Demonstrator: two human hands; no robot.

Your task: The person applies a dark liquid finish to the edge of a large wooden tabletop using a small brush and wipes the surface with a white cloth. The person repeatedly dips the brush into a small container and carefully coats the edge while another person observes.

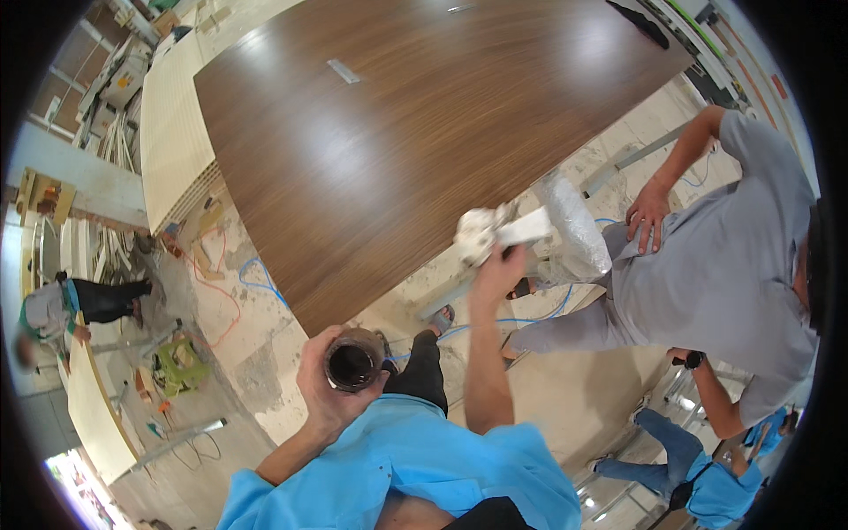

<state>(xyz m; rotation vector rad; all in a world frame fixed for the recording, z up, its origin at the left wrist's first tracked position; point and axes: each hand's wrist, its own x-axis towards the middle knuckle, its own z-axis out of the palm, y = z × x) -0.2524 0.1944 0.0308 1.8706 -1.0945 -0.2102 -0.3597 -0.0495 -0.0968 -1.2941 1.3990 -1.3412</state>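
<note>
My left hand (318,384) is wrapped round a brown-stained jar (358,340), held with its mouth up; the inside looks dark, and I cannot tell how full it is. Out in front, my right hand (502,269) is closed on a crumpled white rag (475,237) with brownish marks. A flat white strip (528,227) sticks out beside the rag; motion blur hides whether it is part of the same cloth. Both are near the close edge of a large, shiny dark-brown wood-grain panel (380,159), with the rag just by that edge.
Right of me stands a person in grey (698,274), next to a clear plastic-wrapped roll (579,225). Stacked pale boards (177,132) stand left of the panel. A blue hose (256,276) and an orange cord (237,309) cross the floor. A green stool (181,364) is at left.
</note>
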